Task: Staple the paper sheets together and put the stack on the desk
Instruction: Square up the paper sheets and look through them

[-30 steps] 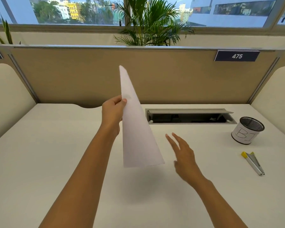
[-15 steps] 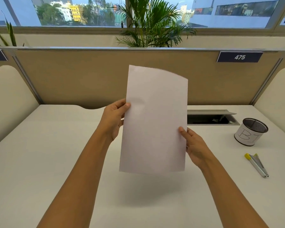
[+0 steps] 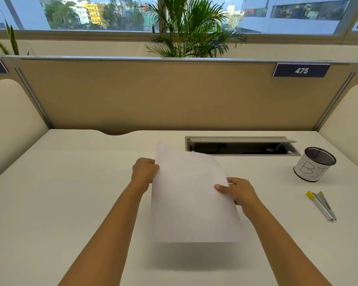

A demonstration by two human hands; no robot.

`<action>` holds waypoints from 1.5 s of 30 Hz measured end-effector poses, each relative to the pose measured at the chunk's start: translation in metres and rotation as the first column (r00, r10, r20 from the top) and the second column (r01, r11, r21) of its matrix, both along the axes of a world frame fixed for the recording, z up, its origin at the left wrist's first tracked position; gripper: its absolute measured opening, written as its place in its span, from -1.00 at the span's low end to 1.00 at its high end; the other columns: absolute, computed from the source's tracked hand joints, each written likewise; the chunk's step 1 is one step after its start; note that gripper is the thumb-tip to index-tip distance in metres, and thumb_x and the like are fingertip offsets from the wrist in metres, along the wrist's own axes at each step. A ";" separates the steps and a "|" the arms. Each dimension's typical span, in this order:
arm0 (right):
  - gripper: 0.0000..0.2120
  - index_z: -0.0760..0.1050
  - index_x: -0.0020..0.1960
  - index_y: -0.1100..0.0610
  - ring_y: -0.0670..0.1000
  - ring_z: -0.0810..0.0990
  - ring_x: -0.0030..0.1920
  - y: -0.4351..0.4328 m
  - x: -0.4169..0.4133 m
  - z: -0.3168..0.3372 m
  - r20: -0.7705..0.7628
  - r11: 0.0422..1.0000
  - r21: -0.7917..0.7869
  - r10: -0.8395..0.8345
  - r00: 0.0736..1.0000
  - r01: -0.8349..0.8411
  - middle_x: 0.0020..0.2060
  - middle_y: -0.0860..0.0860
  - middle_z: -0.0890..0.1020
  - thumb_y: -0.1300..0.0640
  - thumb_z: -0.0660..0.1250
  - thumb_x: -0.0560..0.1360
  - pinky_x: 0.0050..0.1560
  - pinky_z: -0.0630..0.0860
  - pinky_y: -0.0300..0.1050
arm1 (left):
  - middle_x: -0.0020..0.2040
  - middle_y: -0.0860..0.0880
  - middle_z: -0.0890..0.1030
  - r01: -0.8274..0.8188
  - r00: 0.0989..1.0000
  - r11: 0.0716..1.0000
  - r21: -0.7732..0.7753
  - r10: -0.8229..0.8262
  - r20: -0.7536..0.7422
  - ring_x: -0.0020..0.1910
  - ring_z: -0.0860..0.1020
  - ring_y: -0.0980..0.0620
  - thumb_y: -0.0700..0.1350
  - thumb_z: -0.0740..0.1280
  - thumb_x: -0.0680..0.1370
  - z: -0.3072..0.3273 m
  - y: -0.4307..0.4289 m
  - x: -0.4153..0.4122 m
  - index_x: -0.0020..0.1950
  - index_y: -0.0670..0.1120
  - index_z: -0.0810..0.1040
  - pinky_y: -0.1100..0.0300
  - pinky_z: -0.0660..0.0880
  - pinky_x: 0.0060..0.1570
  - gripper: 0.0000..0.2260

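White paper sheets (image 3: 191, 201) hang tilted above the middle of the white desk (image 3: 60, 203), casting a shadow below. My left hand (image 3: 144, 173) grips their left edge near the top. My right hand (image 3: 239, 191) pinches the right edge, thumb on the front face. I cannot tell how many sheets there are. A silver stapler (image 3: 321, 205) with a yellow tip lies flat on the desk at the right, apart from both hands.
A mesh pen cup (image 3: 314, 164) wrapped in white paper stands at the back right. An open cable tray (image 3: 240, 146) is set into the desk behind the sheets. Beige partition walls (image 3: 174, 96) enclose the desk on three sides.
My right hand came up and took the sheets' right edge. Both hands then lowered the sheets from upright in front of the partition to a slant low over the desk.
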State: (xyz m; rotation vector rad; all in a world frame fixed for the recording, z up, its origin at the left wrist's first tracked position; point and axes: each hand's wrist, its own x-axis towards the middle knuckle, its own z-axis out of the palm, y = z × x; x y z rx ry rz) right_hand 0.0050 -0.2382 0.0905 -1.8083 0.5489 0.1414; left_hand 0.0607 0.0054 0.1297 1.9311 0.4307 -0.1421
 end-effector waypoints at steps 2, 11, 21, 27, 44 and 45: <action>-0.62 0.53 0.11 0.16 0.09 0.62 -0.09 0.003 0.000 -0.003 0.010 1.000 0.002 -0.026 1.000 0.026 -0.06 0.06 0.62 0.14 0.51 0.33 -0.13 0.56 -0.08 | -0.06 -0.13 0.58 0.001 1.000 0.998 0.060 -0.002 0.025 -0.07 0.53 -0.20 -0.29 0.21 0.53 -0.007 -0.002 -0.001 -0.05 -0.21 0.62 0.10 0.45 -0.09 -0.81; -0.73 0.58 0.01 0.16 0.14 0.64 -0.04 0.006 0.002 -0.012 0.044 0.996 0.022 -0.091 0.995 0.090 -0.03 0.12 0.67 0.17 0.51 0.34 0.04 0.60 0.08 | 0.17 -0.14 0.60 -0.043 0.998 0.979 -0.201 0.053 0.046 0.03 0.58 -0.14 -0.21 0.25 0.57 -0.022 -0.006 -0.002 0.23 -0.15 0.54 0.10 0.51 -0.08 -0.75; -0.79 0.40 0.10 -0.06 0.03 0.61 0.04 0.018 -0.001 0.014 0.500 0.988 0.138 -0.133 0.856 0.073 0.04 -0.03 0.61 0.05 0.33 0.49 0.10 0.55 -0.05 | 0.00 0.04 0.62 0.096 0.874 0.931 -0.353 0.091 0.477 -0.02 0.60 0.09 -0.10 0.20 0.61 0.004 -0.017 -0.009 0.14 0.00 0.47 0.29 0.52 -0.09 -0.86; -0.65 0.33 0.33 0.04 0.09 0.51 0.20 0.014 -0.002 -0.010 0.438 0.997 0.082 -0.044 0.898 0.008 0.19 0.01 0.54 0.10 0.22 0.56 0.18 0.47 -0.03 | 0.04 0.04 0.57 0.130 0.881 0.966 -0.225 -0.008 0.474 -0.04 0.54 0.18 -0.10 0.13 0.63 -0.018 -0.019 -0.010 0.17 -0.06 0.47 0.48 0.48 -0.21 -0.81; -0.69 0.38 0.29 0.05 0.06 0.57 0.13 0.006 0.001 -0.017 0.419 0.993 0.111 -0.014 0.908 -0.036 0.17 0.03 0.57 0.14 0.25 0.55 0.14 0.55 0.03 | 0.04 0.08 0.57 0.099 0.887 0.945 -0.312 0.058 0.458 0.00 0.55 0.13 -0.13 0.21 0.60 0.001 -0.018 -0.002 0.20 -0.05 0.49 0.33 0.50 -0.09 -0.81; -0.68 0.37 0.30 0.05 0.07 0.57 0.15 0.006 0.002 -0.017 0.408 0.992 0.115 -0.009 0.913 -0.042 0.18 0.03 0.56 0.13 0.24 0.55 0.16 0.55 0.07 | 0.07 0.04 0.57 0.085 0.895 0.945 -0.317 0.067 0.440 0.01 0.54 0.07 -0.12 0.21 0.60 0.004 -0.019 0.000 0.21 -0.08 0.50 0.26 0.49 -0.04 -0.79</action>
